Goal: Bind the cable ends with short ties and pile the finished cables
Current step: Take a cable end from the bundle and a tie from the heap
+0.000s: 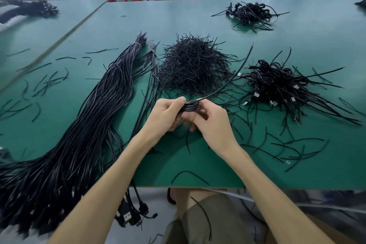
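Two hands meet above the green table (198,164), holding one small coiled cable (191,106) between them. Left hand (168,115) has thumb and fingers curled round the coil; right hand (210,123) pinches its other side. A thin black strand (233,77) runs up-right from the coil. The heap of short ties (194,65) is just behind, the finished cable pile (277,85) is right, and the long unbound cable bundle (89,115) is left.
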`<action>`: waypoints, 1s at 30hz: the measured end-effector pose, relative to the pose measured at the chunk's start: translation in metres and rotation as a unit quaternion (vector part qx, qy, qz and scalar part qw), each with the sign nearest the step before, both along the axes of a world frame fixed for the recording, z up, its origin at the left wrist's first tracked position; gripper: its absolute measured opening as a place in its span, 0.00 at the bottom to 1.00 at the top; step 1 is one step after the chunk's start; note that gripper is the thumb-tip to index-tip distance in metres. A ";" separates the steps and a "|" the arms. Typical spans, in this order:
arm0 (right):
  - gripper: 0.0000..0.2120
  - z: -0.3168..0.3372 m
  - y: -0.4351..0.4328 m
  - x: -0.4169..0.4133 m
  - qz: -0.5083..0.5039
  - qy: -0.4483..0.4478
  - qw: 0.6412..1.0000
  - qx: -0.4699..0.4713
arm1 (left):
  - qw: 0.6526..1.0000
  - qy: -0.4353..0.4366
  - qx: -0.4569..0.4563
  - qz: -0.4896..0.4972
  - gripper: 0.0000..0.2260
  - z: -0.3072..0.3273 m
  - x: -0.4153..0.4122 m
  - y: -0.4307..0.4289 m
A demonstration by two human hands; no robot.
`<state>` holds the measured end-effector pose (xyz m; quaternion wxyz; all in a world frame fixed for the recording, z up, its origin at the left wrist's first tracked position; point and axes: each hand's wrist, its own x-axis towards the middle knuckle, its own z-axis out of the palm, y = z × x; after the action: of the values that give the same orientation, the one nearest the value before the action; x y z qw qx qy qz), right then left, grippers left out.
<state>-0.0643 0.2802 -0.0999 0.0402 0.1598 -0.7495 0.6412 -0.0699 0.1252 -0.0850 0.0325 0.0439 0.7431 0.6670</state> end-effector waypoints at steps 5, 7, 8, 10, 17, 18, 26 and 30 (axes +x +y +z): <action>0.07 -0.003 -0.001 0.003 -0.036 0.080 0.993 0.076 | 1.000 -0.002 -0.010 0.009 0.28 -0.004 -0.002 0.000; 0.14 -0.003 -0.001 0.003 -0.042 0.095 0.990 0.091 | 1.000 -0.002 -0.015 0.007 0.27 -0.004 -0.002 0.000; 0.17 -0.002 -0.001 0.003 -0.045 0.101 0.989 0.097 | 1.000 -0.002 -0.018 0.006 0.27 -0.004 -0.001 0.000; 0.16 -0.003 0.000 0.001 -0.040 0.107 0.988 0.104 | 1.000 0.000 -0.021 0.002 0.28 -0.004 -0.001 0.000; 0.09 -0.005 -0.001 0.001 -0.050 0.146 0.976 0.154 | 0.993 0.080 -0.073 0.047 0.29 -0.010 -0.001 0.002; 0.12 -0.004 -0.001 0.001 -0.052 0.145 0.978 0.138 | 0.991 0.091 -0.082 0.053 0.29 -0.011 -0.001 0.002; 0.17 0.000 0.000 -0.001 -0.083 0.075 0.992 0.050 | 0.942 0.246 -0.225 0.042 0.14 -0.011 -0.003 0.000; 0.10 0.002 0.005 -0.004 -0.105 0.045 0.993 0.019 | 0.922 0.249 -0.296 0.006 0.14 -0.004 0.000 -0.003</action>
<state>-0.0681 0.2853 -0.0978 0.1375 0.1095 -0.7719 0.6109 -0.0703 0.1223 -0.0894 -0.1456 0.1926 0.8912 0.3840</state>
